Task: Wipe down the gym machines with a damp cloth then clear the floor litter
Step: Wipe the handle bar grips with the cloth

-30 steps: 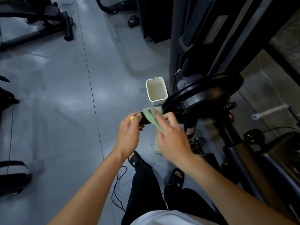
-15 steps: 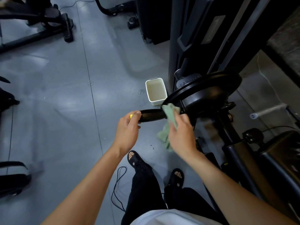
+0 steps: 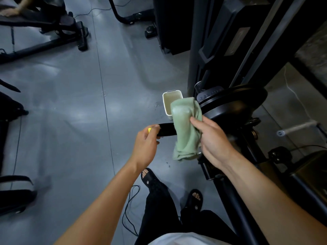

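The left hand (image 3: 145,147) grips the end of the black handle (image 3: 167,129) — fingers curled round it. The right hand (image 3: 212,140) holds the green cloth (image 3: 185,128), draped over the handle between both hands, with a white tub (image 3: 166,103) on the floor beyond.

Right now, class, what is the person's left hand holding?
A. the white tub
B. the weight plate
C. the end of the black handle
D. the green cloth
C: the left hand grips the yellow-tipped end of the black handle, while the right hand holds the green cloth and the white tub sits on the floor.
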